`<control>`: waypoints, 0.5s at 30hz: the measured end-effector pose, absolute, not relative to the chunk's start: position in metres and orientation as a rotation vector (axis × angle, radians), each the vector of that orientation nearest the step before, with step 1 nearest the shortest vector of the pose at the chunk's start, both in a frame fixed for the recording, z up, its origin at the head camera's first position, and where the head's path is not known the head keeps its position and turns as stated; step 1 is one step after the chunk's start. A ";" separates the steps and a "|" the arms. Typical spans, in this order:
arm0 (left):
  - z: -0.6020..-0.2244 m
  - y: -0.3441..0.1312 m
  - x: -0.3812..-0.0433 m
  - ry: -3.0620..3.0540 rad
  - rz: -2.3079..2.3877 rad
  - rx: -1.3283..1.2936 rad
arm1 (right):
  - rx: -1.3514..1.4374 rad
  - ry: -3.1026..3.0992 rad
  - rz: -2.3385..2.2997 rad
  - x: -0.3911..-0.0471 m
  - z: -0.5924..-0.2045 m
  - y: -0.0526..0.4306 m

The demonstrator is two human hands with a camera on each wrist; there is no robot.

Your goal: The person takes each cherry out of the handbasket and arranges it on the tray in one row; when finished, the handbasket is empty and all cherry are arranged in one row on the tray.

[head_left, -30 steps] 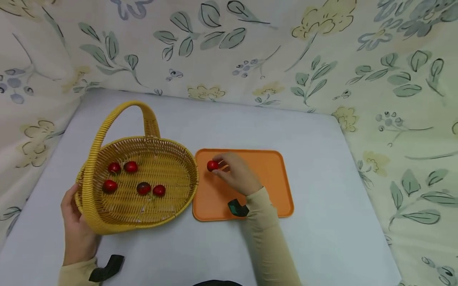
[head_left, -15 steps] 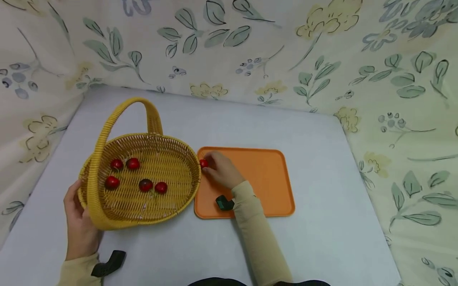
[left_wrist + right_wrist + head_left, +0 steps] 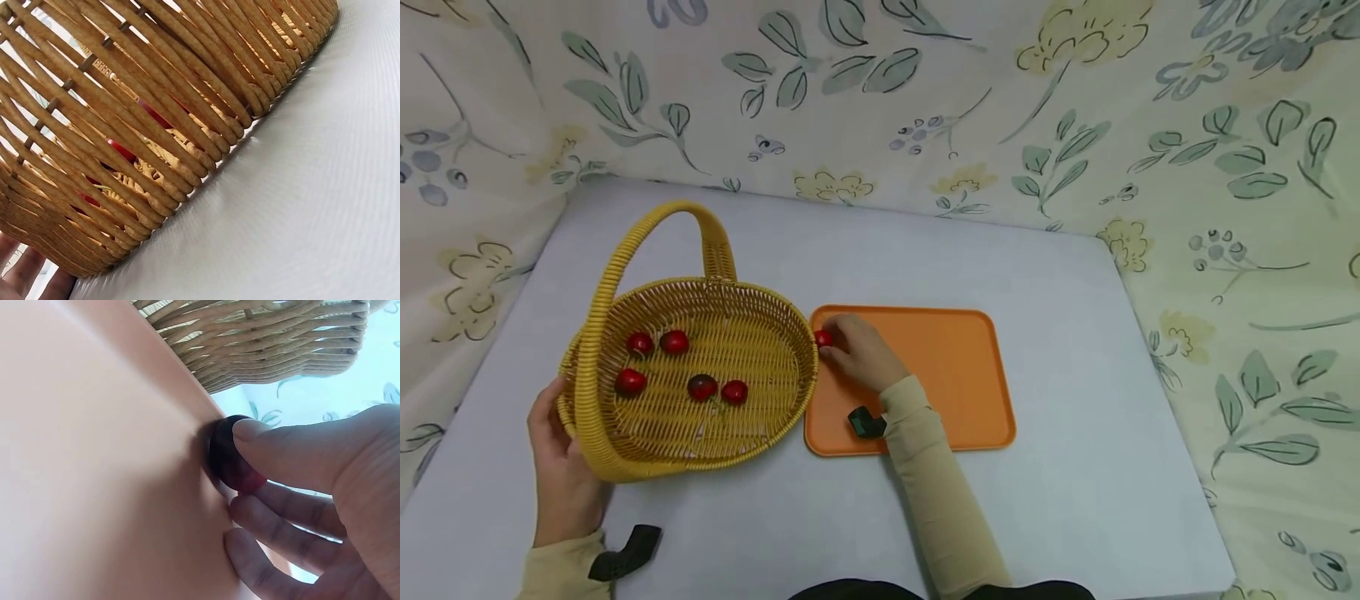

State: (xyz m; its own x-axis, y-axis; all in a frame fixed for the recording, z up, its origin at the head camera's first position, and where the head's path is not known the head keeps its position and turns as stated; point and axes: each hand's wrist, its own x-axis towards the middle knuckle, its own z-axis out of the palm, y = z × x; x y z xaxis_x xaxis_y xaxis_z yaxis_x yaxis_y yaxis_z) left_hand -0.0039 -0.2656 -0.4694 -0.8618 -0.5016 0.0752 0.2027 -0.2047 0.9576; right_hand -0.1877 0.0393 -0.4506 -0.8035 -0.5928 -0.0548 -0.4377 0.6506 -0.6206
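Observation:
A yellow wicker basket (image 3: 760, 333) with a tall arched handle stands on the left of the table. Several red cherries (image 3: 630, 382), some with dark patches, lie in its left and middle part. My left hand (image 3: 568, 483) holds the basket's left side; in the left wrist view its fingers (image 3: 25, 272) show at the basket's lower wall. Over the left side of an orange tray (image 3: 955, 375), my right hand (image 3: 865, 354) pinches one cherry (image 3: 234, 453) between thumb and fingers. That cherry is close to the tray surface, near its left edge, beside the basket.
The tray's left edge lies right beside the basket's right rim. White cloth covers the table (image 3: 1090, 400), and a floral curtain (image 3: 850, 108) hangs behind it and at both sides. Dark straps (image 3: 625, 554) sit at the wrists.
My right hand has moved left across the tray with the cherry, to its edge beside the basket; over the last half second it barely moves. The left hand stays at the basket.

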 end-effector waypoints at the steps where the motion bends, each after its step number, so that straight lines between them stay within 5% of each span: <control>1: -0.469 -0.266 -0.004 -1.623 -2.104 0.352 | -0.831 2.619 -0.882 -0.187 -0.451 0.039; 15: -0.470 -0.265 -0.004 -1.606 -2.121 0.316 | -0.784 2.608 -0.892 -0.186 -0.452 0.040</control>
